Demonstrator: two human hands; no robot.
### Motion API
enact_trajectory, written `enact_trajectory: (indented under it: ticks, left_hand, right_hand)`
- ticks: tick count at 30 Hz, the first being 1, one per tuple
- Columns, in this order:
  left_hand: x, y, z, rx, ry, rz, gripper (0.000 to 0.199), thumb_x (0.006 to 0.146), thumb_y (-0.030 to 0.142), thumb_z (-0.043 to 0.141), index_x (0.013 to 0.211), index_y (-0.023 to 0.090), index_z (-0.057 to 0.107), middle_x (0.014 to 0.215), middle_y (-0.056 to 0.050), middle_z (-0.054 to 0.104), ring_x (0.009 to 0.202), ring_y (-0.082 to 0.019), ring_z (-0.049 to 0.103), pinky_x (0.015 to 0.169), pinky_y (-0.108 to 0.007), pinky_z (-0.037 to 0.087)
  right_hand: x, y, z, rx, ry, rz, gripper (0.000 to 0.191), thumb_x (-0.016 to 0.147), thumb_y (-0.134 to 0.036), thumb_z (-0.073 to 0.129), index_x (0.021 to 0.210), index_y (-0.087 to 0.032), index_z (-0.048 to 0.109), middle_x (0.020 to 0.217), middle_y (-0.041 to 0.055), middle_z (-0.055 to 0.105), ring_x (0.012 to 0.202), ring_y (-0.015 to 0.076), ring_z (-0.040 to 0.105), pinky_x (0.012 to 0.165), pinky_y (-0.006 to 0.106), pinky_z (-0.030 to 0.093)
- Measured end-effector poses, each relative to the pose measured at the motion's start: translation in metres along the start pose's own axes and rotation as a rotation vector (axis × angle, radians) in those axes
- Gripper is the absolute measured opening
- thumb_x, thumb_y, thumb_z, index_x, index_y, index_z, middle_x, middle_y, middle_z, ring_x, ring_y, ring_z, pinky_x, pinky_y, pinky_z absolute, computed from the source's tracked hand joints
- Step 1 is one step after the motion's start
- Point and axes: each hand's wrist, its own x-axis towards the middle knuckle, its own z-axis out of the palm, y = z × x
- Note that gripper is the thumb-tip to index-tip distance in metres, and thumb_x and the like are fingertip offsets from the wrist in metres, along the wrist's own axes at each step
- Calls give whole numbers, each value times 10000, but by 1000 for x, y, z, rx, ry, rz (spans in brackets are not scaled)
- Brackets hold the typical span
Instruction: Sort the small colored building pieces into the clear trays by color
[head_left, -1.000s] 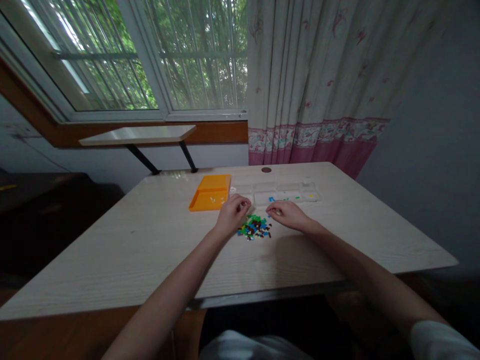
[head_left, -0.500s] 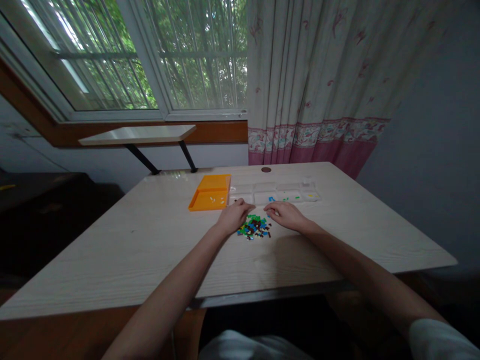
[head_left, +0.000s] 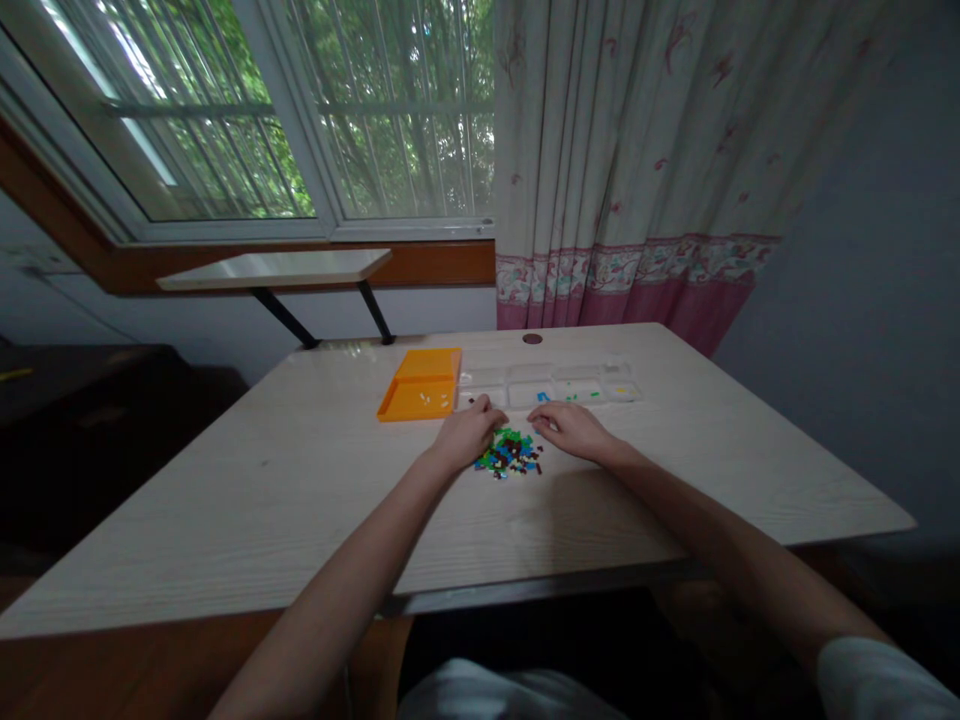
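Note:
A heap of small plastic building pieces (head_left: 510, 455) in green, blue, brown, yellow and white lies on the table. At its upper left edge is my left hand (head_left: 471, 428), its fingers curled down over the pieces; what they hold, if anything, is hidden. My right hand (head_left: 574, 428) rests just right of the heap, fingers bent together beside a blue piece; I cannot make out anything in its grip. Beyond both hands lie a clear compartment box (head_left: 529, 375) with a few blue, green and yellow pieces in separate compartments, and an orange open case (head_left: 427, 365) holding several white pieces.
The pale wooden table (head_left: 300, 500) spreads around the heap. A dark round disc (head_left: 532, 339) is set near its back edge. At the back left stands a raised shelf (head_left: 277, 266) on black brackets, below the window; a curtain (head_left: 600, 200) hangs behind.
The fingers of my left hand have drawn in slightly toward the heap and curled more. My right hand has stayed in nearly the same place.

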Motion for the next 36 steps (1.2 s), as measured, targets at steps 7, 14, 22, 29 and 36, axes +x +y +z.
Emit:
enact_trajectory:
  ticks: [7, 14, 22, 29, 36]
  left_hand:
    - [-1, -7, -1, -77, 47, -35, 227, 841, 243, 418, 958, 232, 613, 976, -50, 519, 843, -168, 552, 661, -239, 427]
    - [1, -8, 4, -102, 58, -58, 202, 842, 251, 428, 903, 209, 616, 946, -54, 545, 824, -166, 557, 668, -239, 418]
    - [7, -5, 9, -496, 208, -56, 207, 825, 302, 461, 800, 147, 596, 833, -57, 554, 759, -147, 528, 666, -243, 398]
    - [11, 4, 1, -1509, 125, -129, 391, 656, 471, 656, 777, 118, 539, 482, 81, 353, 385, -19, 247, 395, -173, 157]
    - [7, 7, -6, -1655, 114, -166, 419, 585, 449, 723, 751, 117, 527, 464, 89, 358, 366, -5, 237, 375, -174, 120]
  right_hand:
    - [0, 0, -1, -5, -7, -8, 180, 821, -225, 481, 908, -193, 636, 816, 31, 640, 773, 145, 591, 686, 235, 409]
    - [0, 1, -1, 12, -7, -21, 177, 822, -217, 477, 903, -198, 633, 859, 37, 645, 816, 142, 591, 709, 233, 412]
    - [0, -1, -1, 10, -12, 0, 196, 832, -216, 459, 906, -190, 639, 885, 40, 651, 834, 146, 593, 731, 234, 412]
    - [0, 3, -3, 21, -13, -18, 201, 830, -227, 464, 918, -185, 639, 877, 46, 654, 801, 151, 595, 714, 240, 419]
    - [-1, 8, -6, 35, -7, -30, 211, 834, -239, 455, 909, -185, 645, 878, 49, 660, 820, 155, 598, 740, 252, 424]
